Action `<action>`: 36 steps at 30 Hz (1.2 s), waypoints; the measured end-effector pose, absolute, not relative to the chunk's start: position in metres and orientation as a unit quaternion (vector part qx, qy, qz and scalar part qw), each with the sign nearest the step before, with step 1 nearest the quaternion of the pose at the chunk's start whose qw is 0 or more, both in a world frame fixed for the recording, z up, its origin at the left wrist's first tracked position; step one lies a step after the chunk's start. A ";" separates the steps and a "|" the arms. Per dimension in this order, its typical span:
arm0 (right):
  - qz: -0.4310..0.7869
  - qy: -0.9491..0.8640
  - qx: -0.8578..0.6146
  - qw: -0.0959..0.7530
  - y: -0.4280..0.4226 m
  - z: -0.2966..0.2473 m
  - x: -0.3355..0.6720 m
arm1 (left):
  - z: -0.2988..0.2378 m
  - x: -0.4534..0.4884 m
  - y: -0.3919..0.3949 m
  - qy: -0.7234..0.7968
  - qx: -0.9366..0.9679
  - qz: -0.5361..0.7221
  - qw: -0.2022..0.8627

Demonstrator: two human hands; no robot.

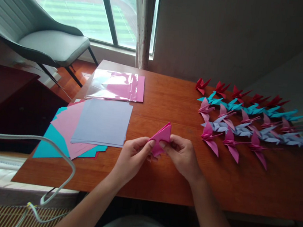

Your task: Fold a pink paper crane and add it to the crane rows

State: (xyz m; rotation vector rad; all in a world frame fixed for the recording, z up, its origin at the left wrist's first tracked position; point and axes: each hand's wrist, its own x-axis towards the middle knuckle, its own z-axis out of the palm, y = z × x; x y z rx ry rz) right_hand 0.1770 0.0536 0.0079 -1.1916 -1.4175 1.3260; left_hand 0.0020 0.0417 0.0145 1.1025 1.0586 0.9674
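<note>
Over to the clear packet (96,86) at the worktop's far left, pink sheets (140,90) showing past its right side; with that glare, hard to say whether they're inside or beneath. Out front, pale lilac sheets (102,122) overlap a fan of pink and turquoise paper (54,144). And centre stage, over the bare wood of the worktop (163,105), folded pink paper (160,144), pinched by the left grip (135,154) and right grip (183,154), thumbs on its surface! To the right, paper cranes (229,140) (five colours, row upon row). Beyond the worktop, a grey chair (55,44), a curtain (143,20), and a window (82,5) overlooking a striped green field.
</note>
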 end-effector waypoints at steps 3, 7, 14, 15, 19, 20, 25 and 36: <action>0.543 -0.555 -0.478 0.411 0.054 0.009 0.179 | 0.014 0.001 0.040 0.464 0.504 0.404 0.606; 0.491 -0.520 -0.504 0.485 0.054 0.010 0.181 | 0.014 0.003 0.038 0.455 0.572 0.348 0.587; 0.439 -0.507 -0.520 0.529 0.055 0.010 0.181 | 0.016 0.007 0.038 0.441 0.567 0.342 0.605; 0.442 -0.506 -0.520 0.527 0.055 0.010 0.181 | 0.016 0.007 0.038 0.443 0.558 0.347 0.610; 0.414 -0.492 -0.529 0.553 0.056 0.008 0.180 | 0.015 0.007 0.040 0.449 0.507 0.383 0.628; 0.399 -0.495 -0.531 0.560 0.055 0.008 0.180 | 0.015 0.008 0.040 0.450 0.496 0.392 0.631; 0.316 -0.561 -0.515 0.566 0.052 0.009 0.179 | 0.013 0.011 0.040 0.445 0.447 0.420 0.653; 0.339 -0.599 -0.480 0.544 0.056 0.009 0.179 | 0.007 0.008 0.039 0.473 0.490 0.425 0.596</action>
